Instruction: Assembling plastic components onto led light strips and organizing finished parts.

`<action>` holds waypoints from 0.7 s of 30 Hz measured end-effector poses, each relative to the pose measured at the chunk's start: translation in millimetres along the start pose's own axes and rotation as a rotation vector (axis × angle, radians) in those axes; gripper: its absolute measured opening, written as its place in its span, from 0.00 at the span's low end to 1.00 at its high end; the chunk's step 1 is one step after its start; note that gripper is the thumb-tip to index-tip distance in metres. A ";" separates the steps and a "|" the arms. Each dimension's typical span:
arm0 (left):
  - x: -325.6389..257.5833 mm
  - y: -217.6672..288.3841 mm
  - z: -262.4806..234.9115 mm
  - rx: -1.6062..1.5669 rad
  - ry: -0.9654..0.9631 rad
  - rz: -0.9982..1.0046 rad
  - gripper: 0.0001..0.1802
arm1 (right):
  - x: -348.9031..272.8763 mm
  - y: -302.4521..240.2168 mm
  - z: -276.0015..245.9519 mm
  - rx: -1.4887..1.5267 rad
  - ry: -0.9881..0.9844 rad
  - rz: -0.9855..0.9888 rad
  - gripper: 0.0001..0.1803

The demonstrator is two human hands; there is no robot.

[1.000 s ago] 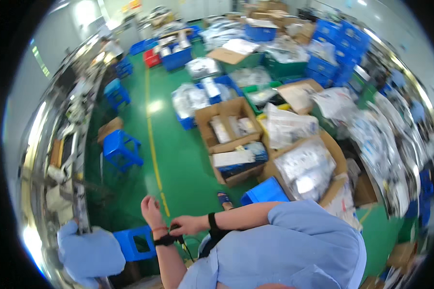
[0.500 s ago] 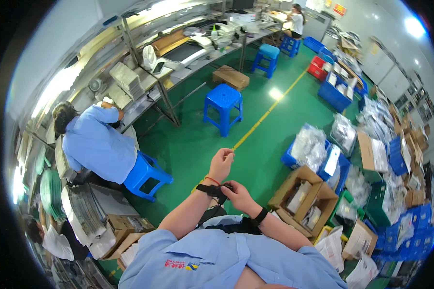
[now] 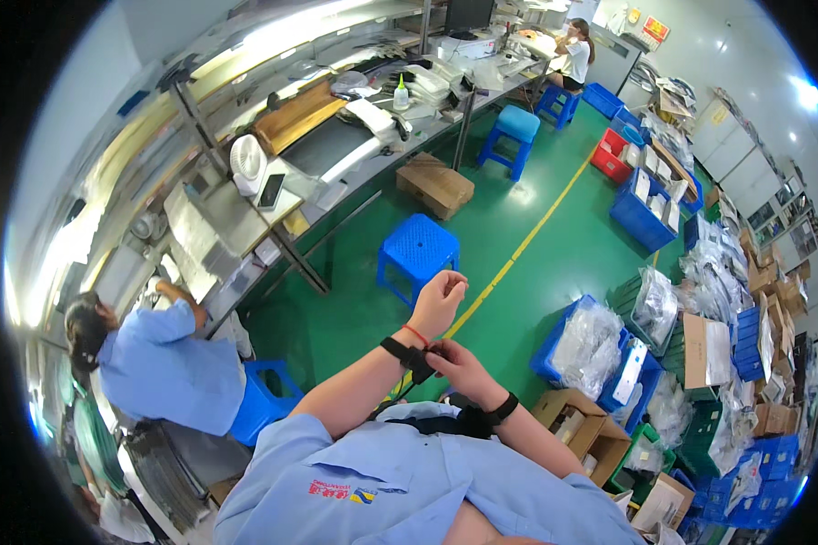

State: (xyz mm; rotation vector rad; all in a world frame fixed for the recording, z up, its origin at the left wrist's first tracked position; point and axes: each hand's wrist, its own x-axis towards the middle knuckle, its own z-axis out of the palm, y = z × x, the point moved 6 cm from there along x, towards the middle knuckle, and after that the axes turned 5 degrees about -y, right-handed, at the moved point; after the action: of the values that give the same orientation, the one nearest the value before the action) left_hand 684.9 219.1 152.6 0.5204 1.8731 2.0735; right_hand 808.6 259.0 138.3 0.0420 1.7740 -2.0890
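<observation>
My left hand [image 3: 439, 304] is raised in front of me with its fingers curled in and nothing visible in them. A thin red cord [image 3: 416, 335] circles that wrist, and below it sits a black wrist strap [image 3: 396, 350] carrying a small black device [image 3: 418, 364]. My right hand [image 3: 466, 371] pinches this device at its side with thumb and fingers. Another black band [image 3: 503, 409] is around my right wrist. A dark cable runs down from the device toward my body.
A blue stool [image 3: 418, 252] stands ahead, with a cardboard box [image 3: 434, 184] beyond. At left, a co-worker in a blue shirt [image 3: 168, 368] sits at the long workbench [image 3: 245, 227]. Blue crates [image 3: 641, 213] and bagged goods [image 3: 583, 336] line the right side.
My view has shifted, so the stool and bench appear lower. Both hands stay together at the left wrist, a little farther right in view. The right hand remains on the device.
</observation>
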 end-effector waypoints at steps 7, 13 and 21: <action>150.7 -31.7 -58.5 -0.086 0.147 0.020 0.07 | 144.9 -40.7 -67.4 -0.233 -0.239 0.005 0.21; 218.6 -39.1 -125.9 -0.157 0.325 -0.064 0.07 | 269.6 -89.3 -137.7 -0.266 -0.486 0.124 0.20; 296.3 -77.5 -222.9 -0.369 0.567 -0.296 0.09 | 420.5 -129.1 -314.2 -0.556 -0.072 0.008 0.22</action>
State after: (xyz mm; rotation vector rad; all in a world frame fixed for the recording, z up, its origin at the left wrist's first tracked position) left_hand 318.1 163.4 76.5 -0.4517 1.6152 2.4273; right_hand 308.6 456.6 83.0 -0.1777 2.2324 -1.5022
